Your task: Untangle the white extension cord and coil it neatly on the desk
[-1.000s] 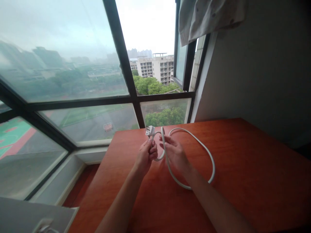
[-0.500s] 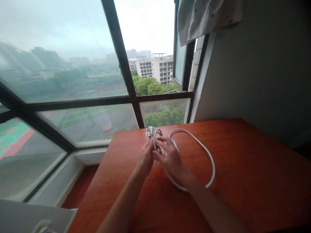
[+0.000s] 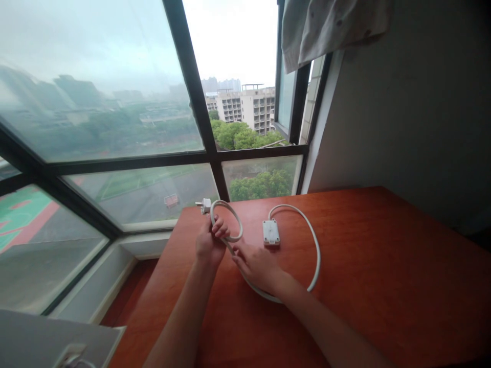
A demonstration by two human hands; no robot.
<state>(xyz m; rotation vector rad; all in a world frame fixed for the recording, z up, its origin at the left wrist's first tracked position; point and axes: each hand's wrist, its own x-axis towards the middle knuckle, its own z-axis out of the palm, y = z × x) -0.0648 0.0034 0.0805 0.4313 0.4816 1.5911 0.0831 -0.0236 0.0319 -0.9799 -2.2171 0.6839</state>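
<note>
White rubber-sheathed power cable has one small loop clamped in the left hand grip, the right hand grip pinching it just beside, the rest lying uncoiled on the reddish wooden counter beyond.

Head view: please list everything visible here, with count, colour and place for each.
cable: one, white, a wide loop lying on the table and a small loop raised at its left edge
plug: one, white, at the cable's end, just past the small loop near the window
socket block: one, white, flat on the table inside the wide loop
table: one, reddish-brown wood, fills the lower right
window: one, dark-framed panes, left and centre, buildings and trees outside
cloth: one, pale, hanging at the top right
wall: one, grey, right
ledge: one, grey, bottom left corner
left hand: one, closed around the small loop
right hand: one, fingers closed over the cable just below that loop
</note>
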